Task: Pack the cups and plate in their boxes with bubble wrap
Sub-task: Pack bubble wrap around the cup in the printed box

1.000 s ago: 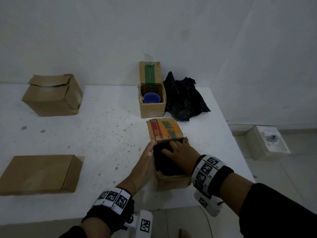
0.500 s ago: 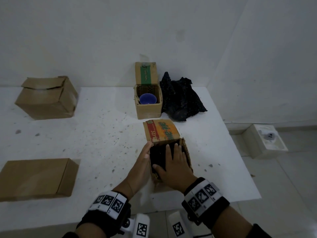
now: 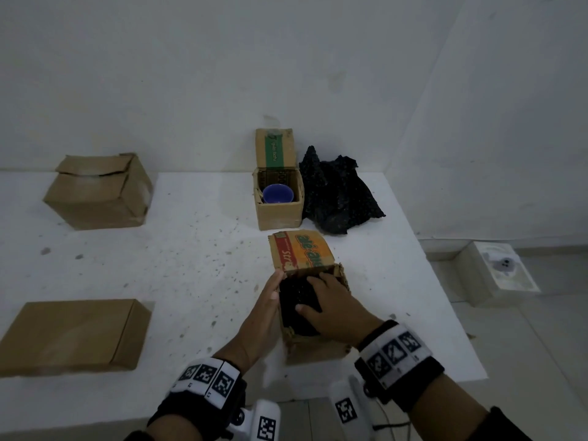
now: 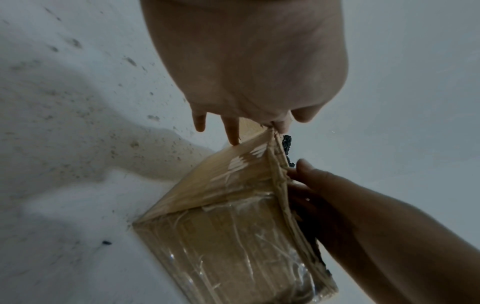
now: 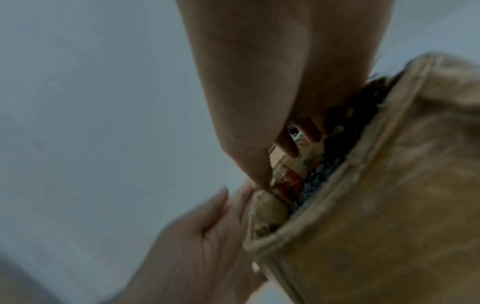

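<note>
A small cardboard box [image 3: 318,348] stands near the table's front edge, its orange and red flap [image 3: 302,253] folded back. Black bubble wrap [image 3: 296,297] fills its opening; whatever lies under it is hidden. My left hand [image 3: 264,310] lies flat against the box's left wall [image 4: 228,226], fingers straight. My right hand [image 3: 334,303] presses down on the wrap with flat, spread fingers [image 5: 285,148]. Behind stands a second open box [image 3: 279,218] with a blue cup [image 3: 277,194] in it, unwrapped.
A loose heap of black bubble wrap [image 3: 337,198] lies right of the far box. Two closed brown boxes sit at the left, one at the back [image 3: 98,198], one flat at the front [image 3: 73,335]. The table edge runs just right of my hands; a white object [image 3: 499,272] is on the floor.
My right hand came round from the box's right side and now lies over the opening from the near side, pushing the wrap down. The left hand stayed against the left wall.
</note>
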The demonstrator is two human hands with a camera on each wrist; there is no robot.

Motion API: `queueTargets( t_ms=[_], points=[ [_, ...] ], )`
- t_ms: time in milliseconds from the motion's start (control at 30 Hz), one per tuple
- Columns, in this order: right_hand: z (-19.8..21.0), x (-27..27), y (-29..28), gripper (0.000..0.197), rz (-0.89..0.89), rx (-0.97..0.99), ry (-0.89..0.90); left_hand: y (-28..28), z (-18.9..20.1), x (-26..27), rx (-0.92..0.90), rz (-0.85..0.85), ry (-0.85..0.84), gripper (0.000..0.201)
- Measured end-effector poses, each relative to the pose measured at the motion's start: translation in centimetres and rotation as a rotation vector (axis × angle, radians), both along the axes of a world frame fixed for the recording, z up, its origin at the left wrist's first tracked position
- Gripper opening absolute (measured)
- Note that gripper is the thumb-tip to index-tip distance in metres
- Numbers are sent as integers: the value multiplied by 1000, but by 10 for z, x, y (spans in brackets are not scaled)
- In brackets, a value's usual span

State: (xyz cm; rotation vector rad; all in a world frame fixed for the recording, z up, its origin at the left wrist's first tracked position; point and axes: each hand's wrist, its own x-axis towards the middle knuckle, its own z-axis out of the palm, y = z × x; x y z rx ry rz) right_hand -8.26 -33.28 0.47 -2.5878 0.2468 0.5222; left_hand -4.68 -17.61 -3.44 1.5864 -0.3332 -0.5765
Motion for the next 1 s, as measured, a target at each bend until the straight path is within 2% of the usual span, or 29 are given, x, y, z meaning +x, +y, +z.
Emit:
queueTargets(
  t_ms=[67,133,233,267,300,367,467,533,600,667,733,800,867,1000],
  points=[
    [-3,-9,6,68,81,-112,-7,-2,1,-1,13,-2,20,87],
    [-11,-10,9,73,112,-160,102,-3,3,-2,8,1,15,73],
    [-14,-2,6,75,132,-134,220,-4,5,-3,1,1,38,45],
    [-10,1,3,73,136,-89,233,-4,8,-4,4,2,38,42],
    [-4,3,-1,70,135,-25,219,-5,12,-4,1,8,34,42],
    [11,6,-13,55,123,109,71,-4,14,1,12,41,19,42],
    [25,11,-30,29,23,111,-313,-6,12,11,75,155,8,43],
    [23,19,-41,29,-114,111,-428,-10,17,17,116,215,45,50],
    [19,27,-48,40,-252,241,-307,-16,25,22,123,209,130,57],
    [14,32,-52,55,-383,477,-153,-20,29,26,120,230,179,56],
    [12,33,-57,62,-499,645,-139,-23,30,30,101,297,182,51],
    [8,29,-62,57,-518,678,-202,-24,33,29,92,338,150,40],
    [6,21,-67,49,-462,622,-261,-24,37,24,88,349,101,29],
    [1,6,-74,21,-291,547,-414,-23,36,12,99,336,40,28]
  ],
)
